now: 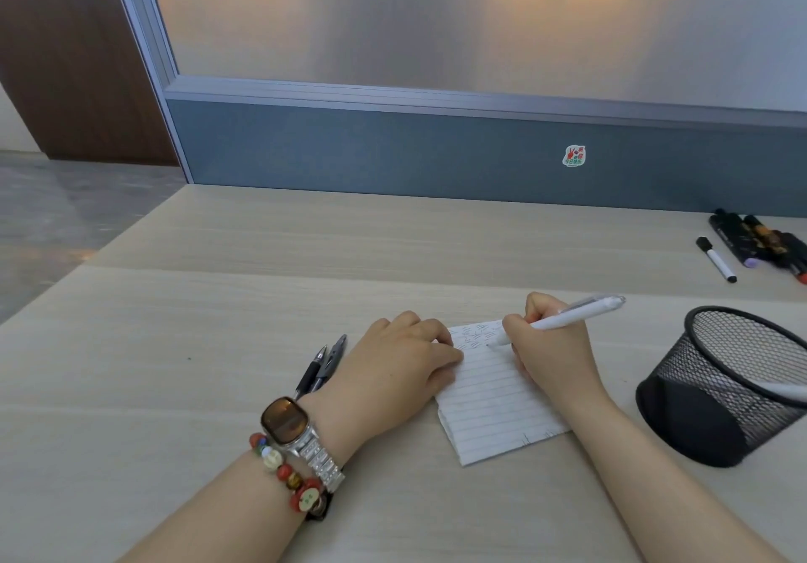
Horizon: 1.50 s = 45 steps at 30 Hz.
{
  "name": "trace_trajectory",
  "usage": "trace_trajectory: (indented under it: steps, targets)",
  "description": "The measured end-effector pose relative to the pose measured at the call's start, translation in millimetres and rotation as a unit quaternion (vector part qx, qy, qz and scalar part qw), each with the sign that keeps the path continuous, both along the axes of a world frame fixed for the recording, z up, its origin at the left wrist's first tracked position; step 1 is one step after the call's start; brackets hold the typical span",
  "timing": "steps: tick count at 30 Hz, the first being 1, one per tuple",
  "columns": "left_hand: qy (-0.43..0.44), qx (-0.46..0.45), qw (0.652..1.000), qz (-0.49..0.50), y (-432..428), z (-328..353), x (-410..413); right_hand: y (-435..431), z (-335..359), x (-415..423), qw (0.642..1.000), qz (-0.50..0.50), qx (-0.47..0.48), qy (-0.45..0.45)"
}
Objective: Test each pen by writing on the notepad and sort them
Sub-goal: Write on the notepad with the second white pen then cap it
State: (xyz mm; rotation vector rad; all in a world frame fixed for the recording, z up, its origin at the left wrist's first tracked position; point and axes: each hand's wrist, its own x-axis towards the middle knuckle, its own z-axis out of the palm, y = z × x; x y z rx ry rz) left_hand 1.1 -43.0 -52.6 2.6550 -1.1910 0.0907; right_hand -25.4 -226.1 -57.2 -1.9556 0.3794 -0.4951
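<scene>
On the notepad (493, 392), the right hand (554, 353) grips a white pen (567, 315) tightly.

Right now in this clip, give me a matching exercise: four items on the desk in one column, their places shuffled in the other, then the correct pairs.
Items:
1. white pen
2. two dark pens
3. mesh pen cup
4. markers

Places:
A. far right, near the partition
B. gripped in the right hand, tip on the notepad
C. on the desk beside the left hand, partly hidden behind it
D. near right of the notepad, with a white pen in it

Pairs: 1-B, 2-C, 3-D, 4-A
</scene>
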Motion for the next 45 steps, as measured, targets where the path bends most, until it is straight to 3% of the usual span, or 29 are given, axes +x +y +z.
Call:
trace_trajectory:
  steps: [9, 19, 35, 40, 45]
  targets:
    - [0.004, -0.001, 1.0, 0.0, 0.1, 1.0, -0.6, -3.4, 0.5, -0.6, 0.998, -0.039, 0.049, -0.03]
    - [0.008, 0.001, 1.0, 0.003, 0.0, 1.6, -1.4, 0.1, 0.0, 0.0, 1.0, 0.013, 0.008, -0.001]
    - [0.009, 0.006, 1.0, 0.003, 0.2, 3.1, -2.4, -2.9, -0.7, -0.2, 0.998, -0.055, 0.012, -0.013]
    - [-0.001, -0.021, 1.0, 0.008, 0.9, 2.0, -2.3, -2.9, 6.7, -3.5, 0.991, -0.012, 0.121, -0.052]
    - [-0.007, -0.172, 0.984, 0.05, 1.5, 8.6, -4.0, 7.2, 14.7, -6.7, 0.961, 0.118, 0.248, -0.04]
